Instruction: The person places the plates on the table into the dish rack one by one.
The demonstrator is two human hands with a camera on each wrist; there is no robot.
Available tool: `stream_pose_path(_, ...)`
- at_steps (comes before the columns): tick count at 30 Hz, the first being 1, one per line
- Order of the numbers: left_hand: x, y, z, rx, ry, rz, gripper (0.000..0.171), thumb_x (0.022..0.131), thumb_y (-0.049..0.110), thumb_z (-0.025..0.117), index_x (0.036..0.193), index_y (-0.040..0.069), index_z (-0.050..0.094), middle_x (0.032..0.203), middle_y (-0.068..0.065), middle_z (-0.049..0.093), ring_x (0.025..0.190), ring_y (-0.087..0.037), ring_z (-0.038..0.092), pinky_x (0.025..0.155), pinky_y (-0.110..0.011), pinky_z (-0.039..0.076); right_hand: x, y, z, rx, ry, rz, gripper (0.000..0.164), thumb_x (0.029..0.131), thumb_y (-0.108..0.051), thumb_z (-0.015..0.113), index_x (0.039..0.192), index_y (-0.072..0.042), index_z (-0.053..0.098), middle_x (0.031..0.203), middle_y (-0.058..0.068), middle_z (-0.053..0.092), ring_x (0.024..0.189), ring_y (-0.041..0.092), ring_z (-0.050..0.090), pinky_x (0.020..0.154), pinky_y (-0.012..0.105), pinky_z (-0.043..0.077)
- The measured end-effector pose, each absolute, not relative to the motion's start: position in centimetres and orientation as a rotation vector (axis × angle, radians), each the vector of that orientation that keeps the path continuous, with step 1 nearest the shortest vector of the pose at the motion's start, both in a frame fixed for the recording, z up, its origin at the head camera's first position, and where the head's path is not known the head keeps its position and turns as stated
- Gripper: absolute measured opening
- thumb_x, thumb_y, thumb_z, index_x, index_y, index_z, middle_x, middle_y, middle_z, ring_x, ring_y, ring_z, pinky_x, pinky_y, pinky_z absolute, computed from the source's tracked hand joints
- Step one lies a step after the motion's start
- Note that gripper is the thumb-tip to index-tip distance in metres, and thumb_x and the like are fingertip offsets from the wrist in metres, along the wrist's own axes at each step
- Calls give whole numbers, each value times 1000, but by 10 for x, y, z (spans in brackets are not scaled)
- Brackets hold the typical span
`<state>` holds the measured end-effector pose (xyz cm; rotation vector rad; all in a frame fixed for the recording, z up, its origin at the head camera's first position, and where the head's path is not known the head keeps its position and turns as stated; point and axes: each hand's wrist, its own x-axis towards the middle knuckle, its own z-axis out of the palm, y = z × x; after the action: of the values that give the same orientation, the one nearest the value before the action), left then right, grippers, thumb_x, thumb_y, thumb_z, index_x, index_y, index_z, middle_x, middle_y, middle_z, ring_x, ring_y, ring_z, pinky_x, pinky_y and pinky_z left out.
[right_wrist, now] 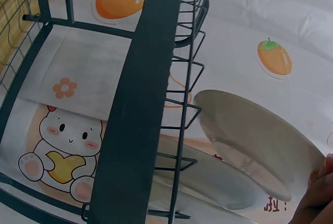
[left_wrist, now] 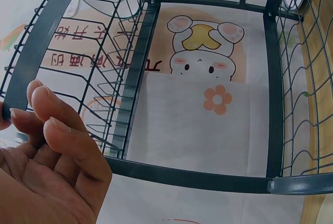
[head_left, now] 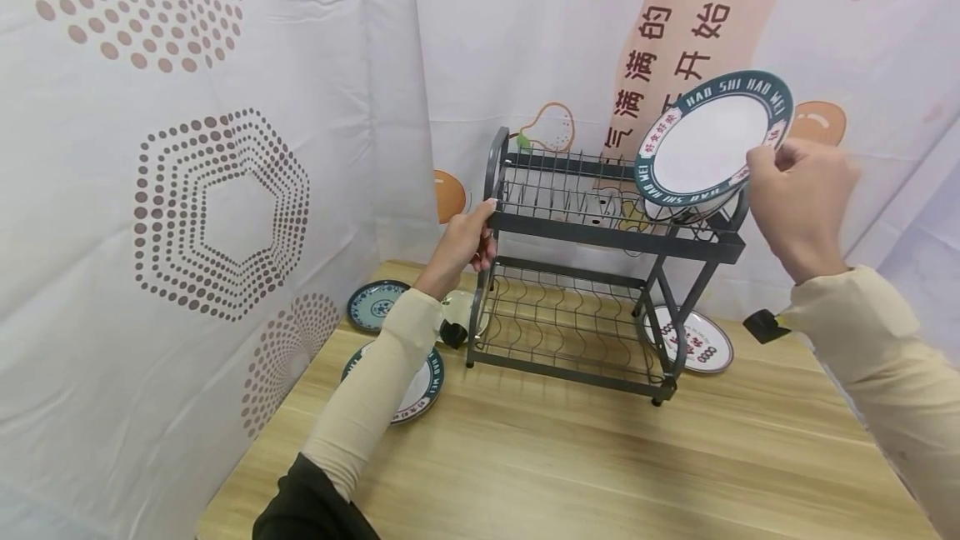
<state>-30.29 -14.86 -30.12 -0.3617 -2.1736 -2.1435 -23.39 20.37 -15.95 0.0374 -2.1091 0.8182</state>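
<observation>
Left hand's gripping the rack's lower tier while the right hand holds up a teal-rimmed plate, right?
Not quite: the head view shows the left hand gripping the rack's upper tier. The right hand does hold up a teal-rimmed plate.

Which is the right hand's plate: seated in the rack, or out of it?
Apparently out: the right hand holds the plate up, and in the head view no wire of the rack crosses its face.

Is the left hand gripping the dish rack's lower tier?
No, the left hand grips the dish rack's upper tier at its front left corner.
</observation>
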Motion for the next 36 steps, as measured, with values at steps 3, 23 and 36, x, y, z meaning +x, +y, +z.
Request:
stream_pose_path(3,-302,-149,-300,-353,-2178,-2141,58,103,55,49,66,11,49,57,-6,58,40,-15,50,43,-29,40,-250,209,-167,71,-2101,732,42,91,-17,48,53,0,49,41,-18,35,53,10,34,69,32,29)
stream_pose_path(23,-299,-147,-299,-368,-2185,-2124,58,103,56,48,68,9,50,60,-8,59,42,-16,49,43,-26,40,-278,180,-185,197,-2106,424,41,93,-15,45,53,-7,42,52,17,45,55,38,40,54,44,26)
stream_pose_path(36,-300,-149,-300,-373,-2193,-2108,59,104,56,47,68,10,51,59,-6,59,42,-15,49,43,-25,41,-282,173,-188,206,-2188,382,42,91,-16,45,50,-9,39,46,10,38,56,39,42,52,45,29)
